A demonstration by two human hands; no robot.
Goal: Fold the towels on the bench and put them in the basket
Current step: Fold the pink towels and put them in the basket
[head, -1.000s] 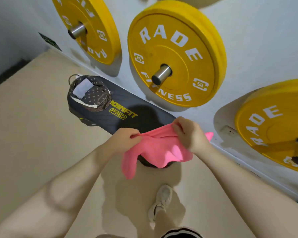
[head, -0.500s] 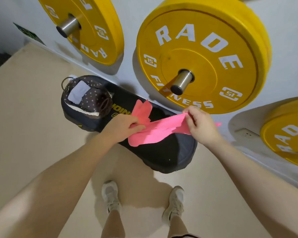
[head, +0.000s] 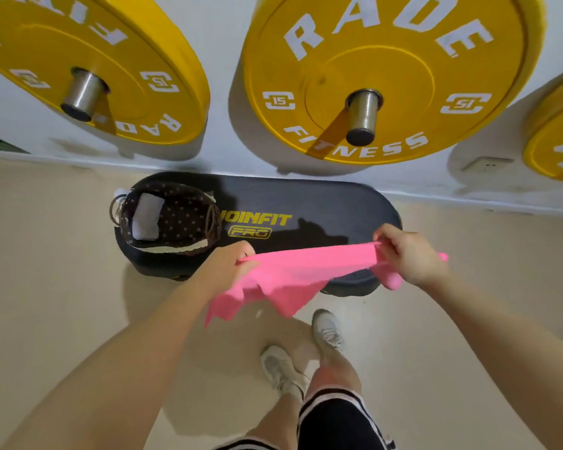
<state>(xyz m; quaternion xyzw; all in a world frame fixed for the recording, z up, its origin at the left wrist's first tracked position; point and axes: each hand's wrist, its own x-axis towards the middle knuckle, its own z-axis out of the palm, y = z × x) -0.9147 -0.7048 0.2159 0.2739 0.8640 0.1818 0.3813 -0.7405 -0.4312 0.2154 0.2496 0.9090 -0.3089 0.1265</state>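
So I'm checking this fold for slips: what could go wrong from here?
The pink towel is stretched between the left hand and right hand, each pinching only an edge, so one could slip. Its loose lower part hangs past the bench toward the floor and may touch it.

Pink towel (head: 293,271) stretched above bench (head: 322,203).

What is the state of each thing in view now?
pink towel: unfolded, stretched between both hands, lower edge hanging.
left hand: grip on the towel's left end.
right hand: grip on the towel's right end.
basket: standing on the bench, one folded white towel inside.
bench: carrying the basket at its left end.
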